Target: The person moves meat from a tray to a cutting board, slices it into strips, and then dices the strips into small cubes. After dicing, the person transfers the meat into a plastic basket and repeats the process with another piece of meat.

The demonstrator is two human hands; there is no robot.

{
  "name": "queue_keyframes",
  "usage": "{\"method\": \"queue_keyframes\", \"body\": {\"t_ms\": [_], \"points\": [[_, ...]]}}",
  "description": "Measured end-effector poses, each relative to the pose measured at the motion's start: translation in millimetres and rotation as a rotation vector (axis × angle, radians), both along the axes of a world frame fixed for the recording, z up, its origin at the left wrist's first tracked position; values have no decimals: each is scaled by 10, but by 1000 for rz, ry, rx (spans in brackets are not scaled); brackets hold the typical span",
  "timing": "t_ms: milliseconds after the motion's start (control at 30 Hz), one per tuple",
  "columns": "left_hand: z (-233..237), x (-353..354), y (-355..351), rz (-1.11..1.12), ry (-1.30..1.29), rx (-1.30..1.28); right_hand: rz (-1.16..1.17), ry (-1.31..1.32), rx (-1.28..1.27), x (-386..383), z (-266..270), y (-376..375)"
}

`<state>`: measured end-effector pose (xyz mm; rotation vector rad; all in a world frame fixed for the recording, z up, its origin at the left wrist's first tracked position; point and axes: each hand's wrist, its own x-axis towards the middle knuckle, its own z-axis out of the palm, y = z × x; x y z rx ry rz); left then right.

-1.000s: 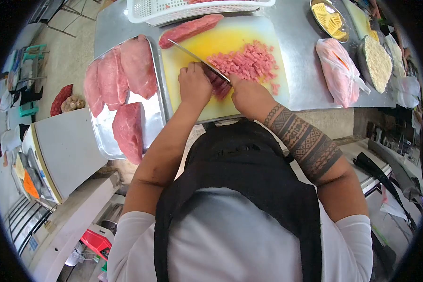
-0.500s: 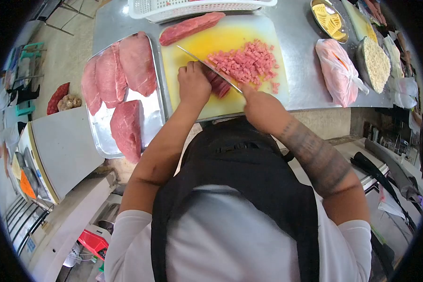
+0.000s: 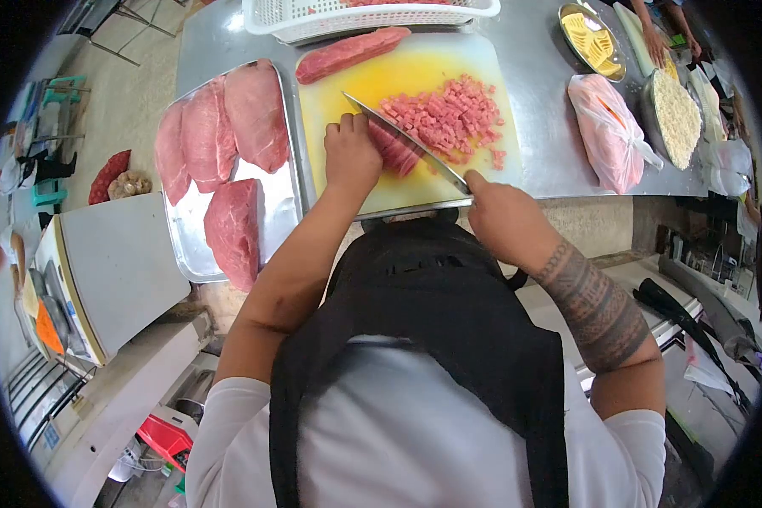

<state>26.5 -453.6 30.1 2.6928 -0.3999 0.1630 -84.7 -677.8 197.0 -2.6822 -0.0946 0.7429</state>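
My right hand [image 3: 504, 216] is closed around the handle of a long knife [image 3: 415, 144]. Its blade slants across the yellow-stained cutting board [image 3: 432, 61], tip pointing to the far left, beside a stack of raw meat strips [image 3: 395, 151]. With curled fingers, my left hand [image 3: 353, 154] holds the left end of these strips. A heap of diced meat [image 3: 449, 110] lies on the board to the right of the blade. One long uncut piece of meat [image 3: 352, 56] rests at the board's far left edge.
Left of the board, a metal tray [image 3: 273, 222] carries several large meat slabs [image 3: 231, 229]. A white basket [image 3: 271, 24] stands beyond. To the right are a tied plastic bag [image 3: 608, 135], a bowl of pale crumbs [image 3: 676, 118] and a yellow-filled dish [image 3: 591, 41]. Another person's hands [image 3: 654, 42] show at far right.
My right hand has moved right and toward me, drawing the knife back, so more of the blade shows. My left hand stays on the strips. Another person's hands have come further into view.
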Motion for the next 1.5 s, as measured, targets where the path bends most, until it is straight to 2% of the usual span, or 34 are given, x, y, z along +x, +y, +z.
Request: {"method": "queue_keyframes", "body": {"t_ms": [67, 133, 233, 400, 433, 533, 667, 933, 1033, 1133, 1233, 1400, 1500], "points": [[8, 2, -31, 8, 3, -18, 3, -4, 27, 1, -48, -24], [29, -2, -40, 7, 34, -25, -15, -94, 135, 60, -401, 2], [-33, 4, -40, -5, -53, -37, -26, -106, 171, 467, -841, 269], [-7, 22, -16, 1, -30, -60, -11, -212, 185, 616, -915, 235], [0, 30, -1, -4, -45, -84, -8, -250, 202, 614, -915, 229], [-1, -10, 47, 30, -12, -107, -24, -109, 118, 450, -653, 222], [-73, -30, 55, 8, -67, -37, -53, -102, 136, 149, -772, 65], [-109, -21, 77, -9, -133, -94, 27, -407, 196, 360, -828, 208], [-128, 3, 154, -67, -147, -178, 95, -333, 86, 412, -654, 234], [-112, -53, 193, -62, -141, -178, 185, -240, 107, 470, -647, 211], [-69, -82, 118, 15, -89, -134, 194, -176, 157, 521, -691, 213], [-34, -75, 104, 1, -64, -55, 212, -80, 159, 553, -542, 218], [-55, -64, 113, -6, -86, -32, 227, -152, 190, 387, -394, 145]]}}
